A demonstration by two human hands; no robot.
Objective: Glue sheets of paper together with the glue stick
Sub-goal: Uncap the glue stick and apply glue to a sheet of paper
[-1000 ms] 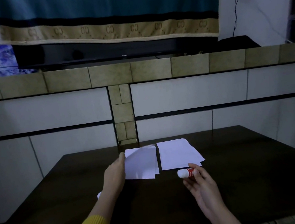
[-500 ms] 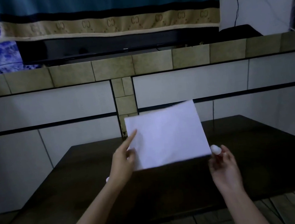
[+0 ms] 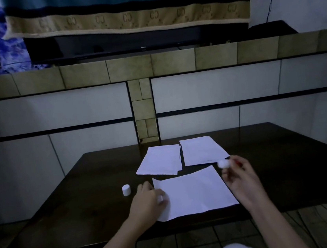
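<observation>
Dark desk (image 3: 277, 171) against a tiled wall, right hand (image 3: 240, 178) grip clenched on the glue stick (image 3: 224, 163), long axis lying level, white tip pointing left over a sheet (image 3: 195, 192), left hand (image 3: 147, 203) grip pinning that sheet's left edge, white cap (image 3: 126, 189) upright left of it.

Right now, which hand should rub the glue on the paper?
The right hand, probably. It already holds the uncapped glue stick just above the sheet's far right corner, while the left hand rests on the sheet's left edge, steadying it.
</observation>
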